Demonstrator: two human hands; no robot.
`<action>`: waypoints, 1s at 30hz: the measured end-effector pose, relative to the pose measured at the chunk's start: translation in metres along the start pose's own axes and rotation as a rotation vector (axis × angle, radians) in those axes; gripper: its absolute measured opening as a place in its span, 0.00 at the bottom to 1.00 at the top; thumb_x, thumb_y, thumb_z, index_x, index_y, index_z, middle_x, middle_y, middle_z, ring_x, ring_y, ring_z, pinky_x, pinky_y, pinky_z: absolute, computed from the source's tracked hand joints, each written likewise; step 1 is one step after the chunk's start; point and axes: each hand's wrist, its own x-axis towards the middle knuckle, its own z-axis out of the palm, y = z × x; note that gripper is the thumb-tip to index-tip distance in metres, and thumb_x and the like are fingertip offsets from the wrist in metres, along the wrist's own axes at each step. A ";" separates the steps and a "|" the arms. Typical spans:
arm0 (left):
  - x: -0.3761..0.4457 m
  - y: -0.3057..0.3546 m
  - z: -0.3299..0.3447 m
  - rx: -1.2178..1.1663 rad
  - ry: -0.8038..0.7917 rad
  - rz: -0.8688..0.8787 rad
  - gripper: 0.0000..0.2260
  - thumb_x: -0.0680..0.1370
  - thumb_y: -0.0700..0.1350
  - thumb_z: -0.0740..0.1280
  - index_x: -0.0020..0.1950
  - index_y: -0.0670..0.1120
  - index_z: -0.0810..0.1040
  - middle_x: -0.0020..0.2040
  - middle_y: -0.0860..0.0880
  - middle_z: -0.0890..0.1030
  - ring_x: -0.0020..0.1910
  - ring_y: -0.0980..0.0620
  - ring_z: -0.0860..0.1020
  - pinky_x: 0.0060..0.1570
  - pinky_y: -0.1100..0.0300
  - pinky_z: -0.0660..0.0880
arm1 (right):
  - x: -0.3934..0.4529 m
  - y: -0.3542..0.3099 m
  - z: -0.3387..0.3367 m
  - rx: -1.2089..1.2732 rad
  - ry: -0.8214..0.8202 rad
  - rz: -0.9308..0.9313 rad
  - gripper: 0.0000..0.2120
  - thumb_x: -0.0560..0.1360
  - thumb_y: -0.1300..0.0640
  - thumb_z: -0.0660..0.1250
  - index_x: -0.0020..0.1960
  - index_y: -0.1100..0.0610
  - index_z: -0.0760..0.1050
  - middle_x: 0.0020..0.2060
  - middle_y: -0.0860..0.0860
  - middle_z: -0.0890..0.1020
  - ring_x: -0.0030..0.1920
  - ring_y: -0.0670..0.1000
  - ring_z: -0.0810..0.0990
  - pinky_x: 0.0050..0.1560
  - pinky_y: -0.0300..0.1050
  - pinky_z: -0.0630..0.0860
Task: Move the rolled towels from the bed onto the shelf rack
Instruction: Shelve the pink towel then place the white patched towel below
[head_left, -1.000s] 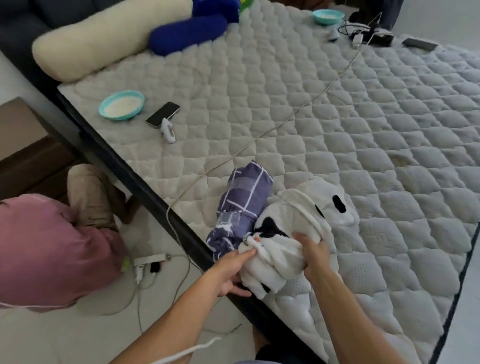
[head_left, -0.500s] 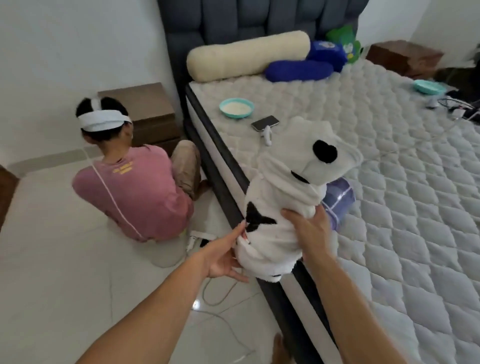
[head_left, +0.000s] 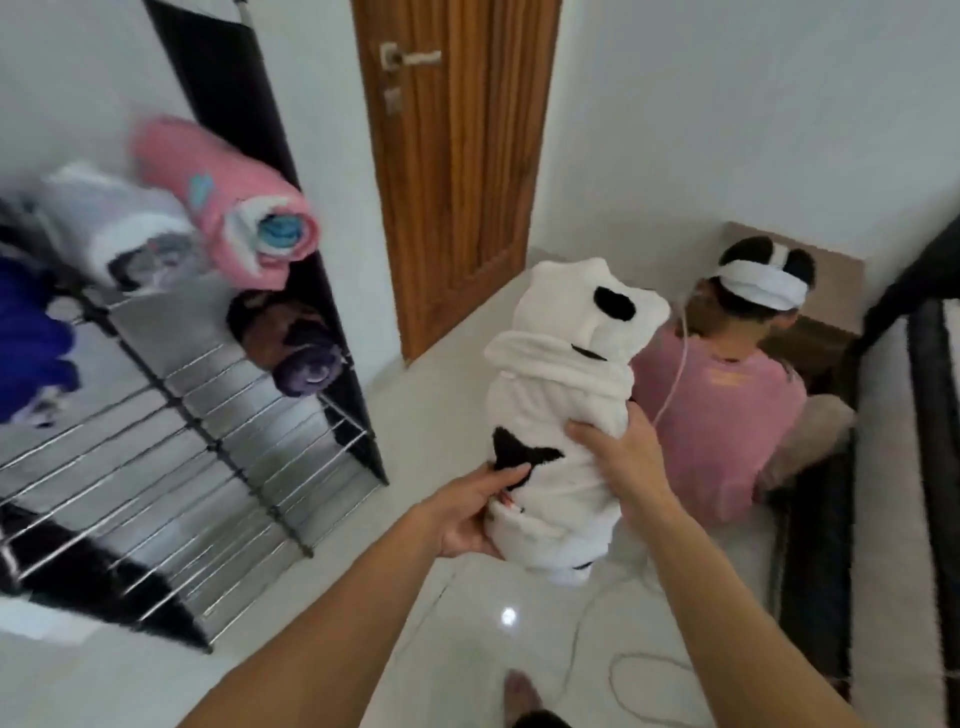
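Note:
I hold a rolled white towel with black patches (head_left: 563, 395) upright in the air in front of me. My left hand (head_left: 475, 512) grips its lower end from the left. My right hand (head_left: 621, 452) grips its middle from the right. The black wire shelf rack (head_left: 171, 457) stands at the left. On its top lie a pink rolled towel (head_left: 228, 202), a white and grey roll (head_left: 114, 234) and a blue one (head_left: 28, 332). A brown and purple roll (head_left: 291, 343) lies on a lower shelf.
A person in a pink shirt (head_left: 727, 415) sits on the floor to the right, beside the dark bed edge (head_left: 878, 467). A wooden door (head_left: 457, 156) is ahead. A white cable (head_left: 623, 665) loops over the tiled floor near my foot.
I have lifted the white towel off the bed and turned left. The view has swung from the mattress to the door and the shelf rack. Both hands keep hold of the towel.

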 end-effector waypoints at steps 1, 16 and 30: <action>-0.008 0.001 -0.022 -0.053 0.060 0.018 0.20 0.74 0.55 0.69 0.66 0.56 0.74 0.65 0.49 0.79 0.64 0.44 0.77 0.57 0.37 0.75 | 0.013 -0.002 0.029 -0.049 -0.071 -0.010 0.25 0.67 0.52 0.76 0.60 0.52 0.72 0.55 0.48 0.80 0.52 0.48 0.79 0.53 0.49 0.76; -0.057 -0.006 -0.237 -0.681 0.697 0.044 0.24 0.72 0.56 0.72 0.66 0.49 0.75 0.63 0.44 0.79 0.59 0.42 0.78 0.52 0.41 0.78 | 0.101 0.018 0.357 -0.412 -0.873 0.037 0.30 0.72 0.53 0.72 0.71 0.53 0.66 0.61 0.48 0.75 0.64 0.54 0.74 0.62 0.46 0.70; -0.032 0.054 -0.336 -0.812 0.732 0.144 0.20 0.73 0.55 0.70 0.64 0.52 0.76 0.59 0.48 0.81 0.51 0.47 0.81 0.43 0.47 0.80 | 0.170 -0.005 0.485 -0.587 -0.884 0.046 0.33 0.72 0.50 0.72 0.72 0.57 0.66 0.67 0.57 0.75 0.67 0.59 0.73 0.67 0.50 0.69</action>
